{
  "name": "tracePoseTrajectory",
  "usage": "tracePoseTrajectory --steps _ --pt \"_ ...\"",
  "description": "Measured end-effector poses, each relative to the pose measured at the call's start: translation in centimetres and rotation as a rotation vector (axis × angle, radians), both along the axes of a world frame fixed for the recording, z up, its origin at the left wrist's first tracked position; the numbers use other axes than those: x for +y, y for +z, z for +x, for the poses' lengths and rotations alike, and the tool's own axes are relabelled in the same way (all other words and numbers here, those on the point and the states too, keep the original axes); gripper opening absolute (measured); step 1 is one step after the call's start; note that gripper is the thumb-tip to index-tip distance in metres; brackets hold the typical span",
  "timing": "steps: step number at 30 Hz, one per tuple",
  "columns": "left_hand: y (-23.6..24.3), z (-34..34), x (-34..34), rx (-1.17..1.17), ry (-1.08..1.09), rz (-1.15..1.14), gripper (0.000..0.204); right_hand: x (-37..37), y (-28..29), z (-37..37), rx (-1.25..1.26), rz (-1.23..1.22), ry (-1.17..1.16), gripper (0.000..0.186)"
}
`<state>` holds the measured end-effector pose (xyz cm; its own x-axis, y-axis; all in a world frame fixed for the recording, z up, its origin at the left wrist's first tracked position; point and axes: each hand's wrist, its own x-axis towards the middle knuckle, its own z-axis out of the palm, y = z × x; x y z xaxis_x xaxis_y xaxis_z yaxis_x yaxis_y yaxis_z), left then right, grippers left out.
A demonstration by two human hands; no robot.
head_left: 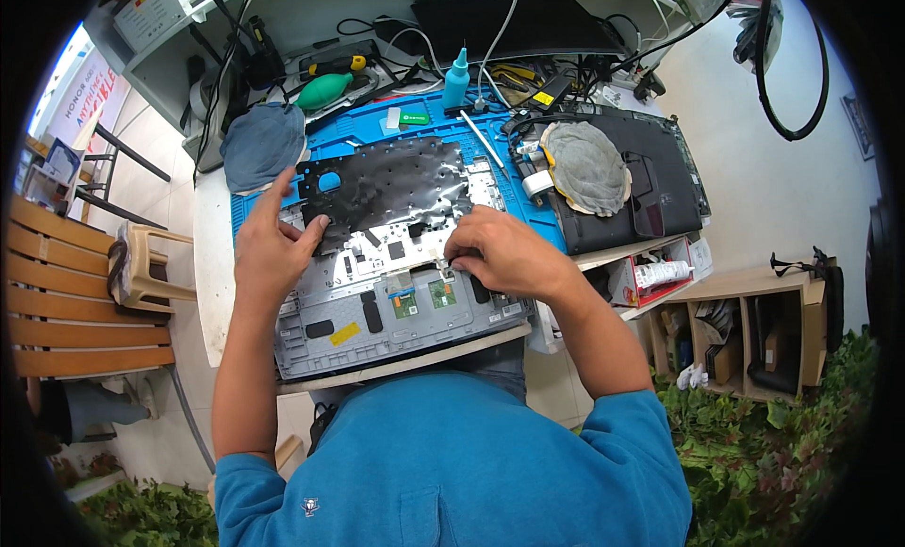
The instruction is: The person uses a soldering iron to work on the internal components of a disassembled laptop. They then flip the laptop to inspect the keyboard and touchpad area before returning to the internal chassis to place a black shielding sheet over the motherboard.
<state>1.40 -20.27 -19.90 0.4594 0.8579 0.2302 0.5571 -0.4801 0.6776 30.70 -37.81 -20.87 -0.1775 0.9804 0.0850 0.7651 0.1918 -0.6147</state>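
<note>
A laptop's silver-grey top case (300, 338) lies with its inner side up at the table's front edge. Across its far part stretches a shiny black keyboard backing sheet (386, 184) dotted with small holes. At that sheet's left edge is my left hand (273, 250), index finger stretched out and thumb apart, the thumb tip on or just over the black surface. My right hand (504, 253) is closed, its fingertips pressed together over the case's middle right, by a small whitish part; what they pinch is hidden. Green touchpad boards (441, 294) show nearer me.
A blue work mat (542, 222) lies beneath. Behind are a light blue bottle (456, 81), a green air blower (323, 92) and tangled cables. A grey cloth pad (584, 168) rests on a black laptop (660, 170) at right; a blue-grey cloth (264, 146) lies at left.
</note>
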Motion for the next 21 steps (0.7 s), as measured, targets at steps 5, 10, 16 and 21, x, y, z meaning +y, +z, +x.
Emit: tracePoseTrajectory --steps 5,10,16,21 --pt "3.3 0.0 -2.4 -0.147 -0.279 0.473 0.057 0.3 0.7 0.0 -0.039 -0.019 0.030 0.009" --pt "3.4 3.2 -8.9 0.047 -0.660 0.510 0.025 1.0 0.5 -0.2 -0.144 -0.047 0.094 0.006" --pt "0.7 6.0 -8.1 0.352 -0.639 0.525 0.013 1.8 0.5 0.0 -0.181 -0.087 0.143 0.007" --pt "1.3 6.9 -7.6 0.307 -0.630 0.534 0.007 2.8 1.3 0.0 -0.204 -0.237 0.139 0.008"
